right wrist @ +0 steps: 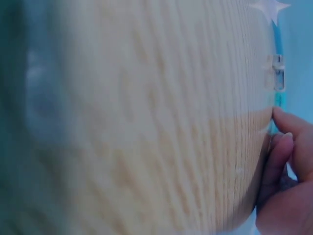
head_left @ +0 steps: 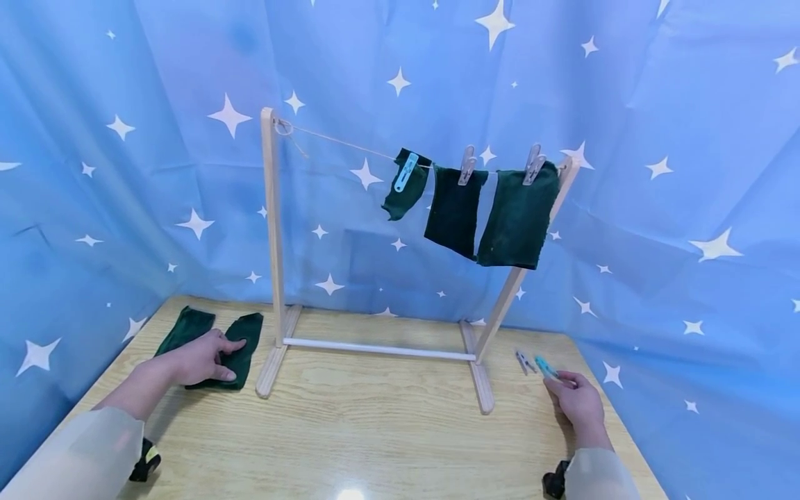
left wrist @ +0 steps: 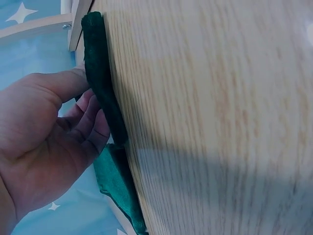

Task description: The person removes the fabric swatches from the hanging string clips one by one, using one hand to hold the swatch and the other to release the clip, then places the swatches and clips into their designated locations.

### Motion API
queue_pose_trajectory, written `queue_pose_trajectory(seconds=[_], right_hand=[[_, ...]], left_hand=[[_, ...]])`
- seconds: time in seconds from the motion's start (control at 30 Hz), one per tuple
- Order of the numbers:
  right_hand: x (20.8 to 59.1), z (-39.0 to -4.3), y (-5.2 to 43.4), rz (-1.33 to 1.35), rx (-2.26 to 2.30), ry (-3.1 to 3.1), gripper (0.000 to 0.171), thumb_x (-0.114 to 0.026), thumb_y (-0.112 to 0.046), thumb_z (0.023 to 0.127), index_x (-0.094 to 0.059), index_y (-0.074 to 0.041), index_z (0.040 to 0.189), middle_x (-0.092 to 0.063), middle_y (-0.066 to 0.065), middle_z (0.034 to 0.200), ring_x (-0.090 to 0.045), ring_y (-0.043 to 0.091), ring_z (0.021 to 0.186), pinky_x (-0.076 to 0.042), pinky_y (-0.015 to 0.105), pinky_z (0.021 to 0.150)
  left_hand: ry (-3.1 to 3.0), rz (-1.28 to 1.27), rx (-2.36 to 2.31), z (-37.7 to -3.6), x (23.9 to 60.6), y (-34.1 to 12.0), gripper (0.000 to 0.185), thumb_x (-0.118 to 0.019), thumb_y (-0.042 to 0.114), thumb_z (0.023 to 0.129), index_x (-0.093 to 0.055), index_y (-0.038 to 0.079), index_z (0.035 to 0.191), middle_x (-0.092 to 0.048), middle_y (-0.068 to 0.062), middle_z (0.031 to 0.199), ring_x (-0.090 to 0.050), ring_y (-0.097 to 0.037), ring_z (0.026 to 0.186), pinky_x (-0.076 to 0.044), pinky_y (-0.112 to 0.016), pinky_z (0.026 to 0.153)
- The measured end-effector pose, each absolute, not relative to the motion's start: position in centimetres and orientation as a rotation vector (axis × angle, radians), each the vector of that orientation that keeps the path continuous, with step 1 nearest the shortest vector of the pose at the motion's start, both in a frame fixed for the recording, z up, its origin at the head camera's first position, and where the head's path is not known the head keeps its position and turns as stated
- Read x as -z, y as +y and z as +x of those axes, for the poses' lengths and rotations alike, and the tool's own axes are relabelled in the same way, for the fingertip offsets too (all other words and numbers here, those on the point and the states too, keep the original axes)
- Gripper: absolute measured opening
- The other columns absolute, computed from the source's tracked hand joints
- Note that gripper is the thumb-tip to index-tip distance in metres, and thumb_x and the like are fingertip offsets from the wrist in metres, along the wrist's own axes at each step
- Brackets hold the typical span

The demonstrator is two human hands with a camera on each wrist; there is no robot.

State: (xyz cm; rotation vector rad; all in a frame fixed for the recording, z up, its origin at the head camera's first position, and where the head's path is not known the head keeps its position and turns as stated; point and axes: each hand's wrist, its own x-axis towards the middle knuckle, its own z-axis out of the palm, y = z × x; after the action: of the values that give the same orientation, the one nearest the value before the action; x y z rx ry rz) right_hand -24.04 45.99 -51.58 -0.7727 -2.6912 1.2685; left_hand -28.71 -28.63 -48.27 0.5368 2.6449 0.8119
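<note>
At the table's left, my left hand [head_left: 198,359] rests on a dark green cloth [head_left: 251,335], thumb and forefinger spread apart. The left wrist view shows the thumb against the folded-looking edge of that cloth [left wrist: 98,54], the other fingers loosely bent. A second green cloth [head_left: 189,324] lies partly behind the hand. On the right, my right hand [head_left: 578,401] pinches a teal clothespin [head_left: 545,366] low over the table. Beside it lies a greyish clothespin [head_left: 524,362]. In the right wrist view only part of the right hand [right wrist: 288,171] shows, at the edge.
A wooden drying frame [head_left: 275,229] stands mid-table with a string [head_left: 344,142] across it. Three green cloths hang there: a small one [head_left: 403,198] under a blue clothespin [head_left: 406,172], two larger ones [head_left: 453,215] under greyish clothespins [head_left: 467,165]. A starry blue curtain [head_left: 662,208] surrounds the table.
</note>
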Motion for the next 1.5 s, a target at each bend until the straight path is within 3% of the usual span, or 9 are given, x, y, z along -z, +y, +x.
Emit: queue_pose_trajectory(seconds=[0.17, 0.4, 0.57, 0.67, 0.8, 1.0, 1.17, 1.33, 1.5], right_hand=[[51.8, -24.1, 46.0, -0.766, -1.223, -2.727, 0.07, -0.067, -0.048, 0.107, -0.052, 0.001, 0.155, -0.059, 0.034, 0.148, -0.065, 0.031, 0.105, -0.048, 0.031, 0.074], [52.0, -24.0, 45.6, -0.79, -1.291, -2.704, 0.069, -0.068, -0.044, 0.107, -0.049, 0.0, 0.157, -0.059, 0.032, 0.147, -0.066, 0.018, 0.082, -0.055, 0.034, 0.071], [51.9, -24.0, 45.3, -0.776, -1.372, -2.659, 0.071, -0.07, -0.04, 0.107, -0.046, 0.001, 0.16, -0.059, 0.033, 0.148, -0.064, 0.015, 0.08, -0.058, 0.032, 0.068], [51.7, -23.8, 45.5, -0.752, -1.494, -2.622, 0.075, -0.07, -0.035, 0.108, -0.039, 0.003, 0.165, -0.07, 0.025, 0.123, -0.062, 0.014, 0.075, -0.058, 0.032, 0.066], [50.6, -23.3, 46.1, -0.757, -1.628, -2.546, 0.077, -0.066, -0.032, 0.111, -0.03, 0.004, 0.169, -0.07, -0.004, 0.089, -0.062, 0.009, 0.068, -0.059, 0.029, 0.064], [46.3, -22.1, 45.7, -0.652, -1.56, -2.407, 0.058, -0.063, -0.039, 0.112, -0.051, -0.005, 0.158, -0.066, -0.029, 0.09, -0.067, 0.002, 0.078, -0.06, 0.025, 0.068], [41.3, -21.4, 43.7, -0.43, -1.539, -2.353, 0.025, -0.071, -0.036, 0.109, -0.067, -0.026, 0.132, -0.067, -0.022, 0.091, -0.066, 0.005, 0.075, -0.058, 0.024, 0.062], [36.7, -20.9, 40.4, -0.222, -1.417, -2.451, 0.037, -0.07, -0.045, 0.108, -0.068, -0.026, 0.14, -0.067, -0.019, 0.098, -0.065, 0.008, 0.079, -0.058, 0.026, 0.065], [33.0, -20.7, 36.5, -0.048, -1.35, -2.511, 0.044, -0.068, -0.047, 0.109, -0.067, -0.022, 0.146, -0.067, -0.014, 0.102, -0.066, 0.011, 0.08, -0.058, 0.026, 0.066]], left_hand=[[2.656, 0.529, -0.821, -28.4, 48.7, -28.9, 0.079, -0.083, 0.017, 0.098, -0.044, -0.01, 0.161, -0.05, -0.015, 0.109, -0.045, -0.02, 0.075, -0.041, -0.031, 0.075], [2.678, 0.523, -0.811, -27.8, 49.0, -29.3, 0.078, -0.082, 0.017, 0.099, -0.045, -0.009, 0.161, -0.05, -0.015, 0.109, -0.048, -0.019, 0.077, -0.042, -0.03, 0.074], [2.677, 0.509, -0.807, -27.7, 48.9, -29.5, 0.079, -0.083, 0.018, 0.099, -0.044, -0.012, 0.16, -0.057, -0.021, 0.121, -0.056, -0.019, 0.089, -0.049, -0.034, 0.078], [2.687, 0.509, -0.823, -27.5, 48.7, -29.5, 0.078, -0.082, 0.019, 0.1, -0.044, -0.014, 0.159, -0.061, -0.022, 0.126, -0.06, -0.019, 0.093, -0.052, -0.036, 0.08], [2.768, 0.518, -0.898, -26.8, 48.3, -29.1, 0.06, -0.077, 0.021, 0.104, -0.057, -0.011, 0.151, -0.069, -0.011, 0.116, -0.06, -0.015, 0.088, -0.052, -0.032, 0.074], [2.906, 0.51, -1.139, -25.1, 46.2, -27.0, 0.032, -0.072, 0.028, 0.109, -0.076, 0.007, 0.134, -0.072, 0.001, 0.102, -0.057, -0.008, 0.079, -0.05, -0.027, 0.063], [2.879, 0.566, -1.311, -24.2, 43.5, -24.4, 0.027, -0.07, 0.029, 0.11, -0.079, 0.013, 0.131, -0.069, 0.002, 0.088, -0.059, -0.009, 0.073, -0.05, -0.027, 0.062], [2.835, 0.686, -1.462, -24.0, 40.8, -21.2, 0.023, -0.069, 0.029, 0.111, -0.081, 0.017, 0.127, -0.066, 0.002, 0.078, -0.058, -0.014, 0.066, -0.046, -0.03, 0.058], [2.775, 0.798, -1.583, -24.5, 37.7, -17.8, 0.023, -0.067, 0.03, 0.112, -0.08, 0.021, 0.128, -0.072, -0.005, 0.086, -0.06, -0.018, 0.067, -0.044, -0.034, 0.054]])
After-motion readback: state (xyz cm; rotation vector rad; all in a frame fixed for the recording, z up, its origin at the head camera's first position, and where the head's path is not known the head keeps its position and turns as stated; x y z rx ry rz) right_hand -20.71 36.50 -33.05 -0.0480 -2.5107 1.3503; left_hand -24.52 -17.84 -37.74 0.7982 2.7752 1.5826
